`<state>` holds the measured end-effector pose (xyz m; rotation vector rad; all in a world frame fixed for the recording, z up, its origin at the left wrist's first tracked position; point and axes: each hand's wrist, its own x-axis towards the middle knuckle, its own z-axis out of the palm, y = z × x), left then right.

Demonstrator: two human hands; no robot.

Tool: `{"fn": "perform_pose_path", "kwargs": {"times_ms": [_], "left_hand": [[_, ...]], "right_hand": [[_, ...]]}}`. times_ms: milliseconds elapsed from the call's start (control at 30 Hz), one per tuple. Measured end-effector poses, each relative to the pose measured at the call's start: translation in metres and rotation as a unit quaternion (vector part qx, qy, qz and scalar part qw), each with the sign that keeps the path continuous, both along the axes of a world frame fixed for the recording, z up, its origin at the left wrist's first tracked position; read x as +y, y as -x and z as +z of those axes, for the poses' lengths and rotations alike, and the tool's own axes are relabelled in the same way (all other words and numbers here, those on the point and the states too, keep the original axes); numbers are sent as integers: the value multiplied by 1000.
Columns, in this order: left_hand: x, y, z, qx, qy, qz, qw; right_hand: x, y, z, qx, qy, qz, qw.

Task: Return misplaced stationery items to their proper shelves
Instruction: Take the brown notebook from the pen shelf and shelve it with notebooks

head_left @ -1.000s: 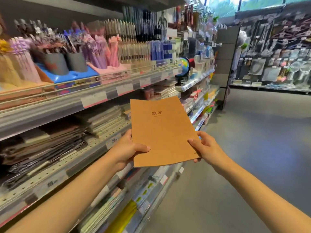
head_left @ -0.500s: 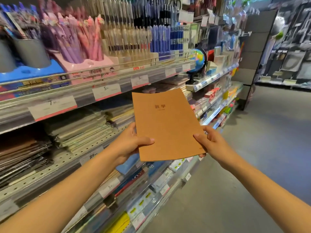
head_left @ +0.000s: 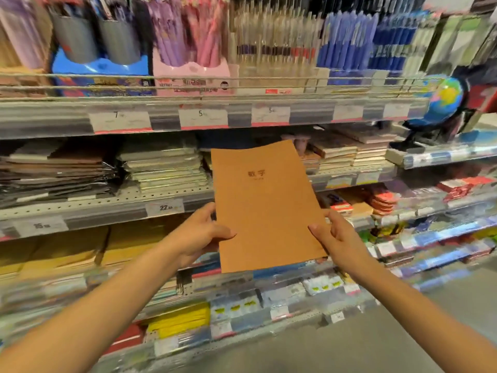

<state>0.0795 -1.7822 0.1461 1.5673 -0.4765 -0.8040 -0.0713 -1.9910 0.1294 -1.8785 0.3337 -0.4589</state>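
Observation:
A thin brown kraft notebook (head_left: pixel 265 203) with small dark characters on its cover is held upright in front of the shelving. My left hand (head_left: pixel 197 234) grips its lower left edge, thumb on the cover. My right hand (head_left: pixel 334 239) grips the lower right edge. Behind the notebook runs a shelf of stacked notebooks (head_left: pixel 164 168), and below that a shelf with yellow-brown notebooks (head_left: pixel 80 249) of a similar colour.
The top shelf (head_left: pixel 215 114) carries pen holders, with pink pens (head_left: pixel 204 39) and blue pens (head_left: pixel 347 41). A globe (head_left: pixel 443 100) stands at the right. Lower shelves hold small packaged items (head_left: pixel 322 285). Grey floor (head_left: pixel 376 345) lies at the lower right.
My view has swung left to face the shelves squarely. Both hands still hold the notebook, now in front of the notebook shelves instead of the aisle.

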Motion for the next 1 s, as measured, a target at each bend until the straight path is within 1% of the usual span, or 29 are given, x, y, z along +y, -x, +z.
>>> {"fn": "perform_pose_path", "kwargs": {"times_ms": [233, 333, 533, 667, 867, 1000], "left_hand": [[47, 24, -28, 39, -17, 142, 989], [66, 29, -34, 48, -25, 183, 982], [108, 43, -53, 80, -78, 247, 963], [127, 55, -70, 113, -83, 279, 950], [135, 60, -92, 183, -67, 299, 934], [132, 57, -105, 217, -78, 316, 920]], "right_hand": [[15, -32, -18, 38, 44, 142, 988], [29, -44, -25, 43, 55, 182, 981], [59, -63, -47, 71, 51, 276, 957], [77, -74, -65, 85, 46, 316, 944], [85, -88, -86, 114, 73, 352, 926], [87, -98, -95, 147, 97, 364, 915]]}}
